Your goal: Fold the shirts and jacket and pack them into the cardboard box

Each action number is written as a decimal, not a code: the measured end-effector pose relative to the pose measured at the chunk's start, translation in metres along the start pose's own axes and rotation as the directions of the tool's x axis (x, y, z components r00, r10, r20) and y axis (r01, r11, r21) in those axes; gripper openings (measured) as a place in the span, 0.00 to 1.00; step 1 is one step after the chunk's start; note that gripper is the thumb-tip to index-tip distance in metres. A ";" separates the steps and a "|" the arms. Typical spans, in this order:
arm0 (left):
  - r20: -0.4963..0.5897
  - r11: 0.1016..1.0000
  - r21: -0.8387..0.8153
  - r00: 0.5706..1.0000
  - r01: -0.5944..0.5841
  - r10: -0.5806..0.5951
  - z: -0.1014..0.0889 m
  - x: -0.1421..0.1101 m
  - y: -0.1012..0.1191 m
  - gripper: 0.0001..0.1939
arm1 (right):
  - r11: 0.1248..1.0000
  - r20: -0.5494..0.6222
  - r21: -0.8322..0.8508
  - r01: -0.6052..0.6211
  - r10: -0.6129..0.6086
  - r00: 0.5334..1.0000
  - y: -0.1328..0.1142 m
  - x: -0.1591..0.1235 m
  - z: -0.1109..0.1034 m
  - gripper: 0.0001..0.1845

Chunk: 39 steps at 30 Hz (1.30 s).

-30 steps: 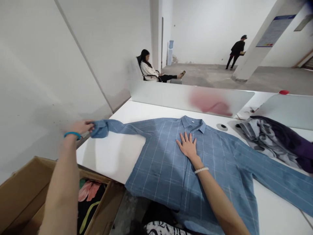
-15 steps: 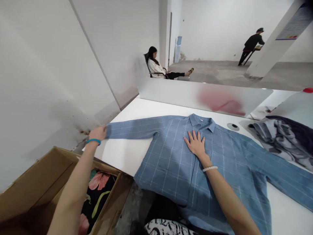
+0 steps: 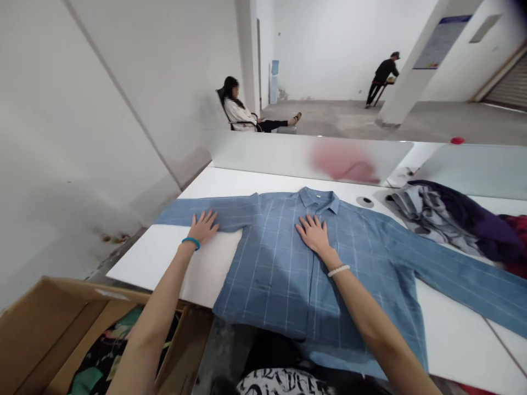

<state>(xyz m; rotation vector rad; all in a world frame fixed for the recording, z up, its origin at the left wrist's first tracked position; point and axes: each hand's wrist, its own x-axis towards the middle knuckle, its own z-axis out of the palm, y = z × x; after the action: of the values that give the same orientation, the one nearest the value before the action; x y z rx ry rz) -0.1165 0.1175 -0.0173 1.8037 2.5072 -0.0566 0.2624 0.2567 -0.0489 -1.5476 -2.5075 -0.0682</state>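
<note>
A blue shirt [image 3: 280, 258] with thin white checks lies front up on the white table [image 3: 135, 258], its collar toward the far side. Both sleeves are stretched out sideways, and the hem hangs over the near edge. My left hand [image 3: 203, 227], with a blue band at the wrist, rests flat and open on the left-hand sleeve. Fingers spread, my right hand [image 3: 315, 235] presses on the shirt's chest just below the collar; a white bead bracelet circles that wrist.
A cardboard box [image 3: 119, 296] with dark printed cloth in it stands at the lower left. Grey and purple clothes [image 3: 444, 214] are heaped at the right. A frosted divider [image 3: 263, 153] runs along the table's back. Two people are farther off, one seated.
My left hand has let go of the cuff and moved right along the sleeve, now lying flat on it. My right hand stays on the chest. The view has turned right.
</note>
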 end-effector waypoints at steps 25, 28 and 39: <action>-0.103 0.987 -0.106 0.985 0.124 -0.135 0.027 0.056 0.030 0.41 | 0.962 0.111 0.242 -0.125 0.101 0.989 0.003 0.136 0.019 0.34; -0.109 0.987 -0.116 0.986 0.112 -0.125 0.023 0.054 0.030 0.42 | 0.894 0.108 0.424 -0.145 0.109 0.988 0.015 0.132 0.003 0.28; -0.260 0.985 -0.116 0.961 -0.131 0.098 -0.012 -0.007 0.093 0.29 | 0.936 0.011 0.346 -0.066 0.066 0.998 0.150 -0.075 -0.059 0.21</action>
<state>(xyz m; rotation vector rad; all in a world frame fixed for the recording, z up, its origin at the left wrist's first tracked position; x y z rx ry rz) -0.0264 0.1411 -0.0045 2.0101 2.4869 0.3591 0.4363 0.2504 -0.0148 -1.4782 -2.3056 0.3641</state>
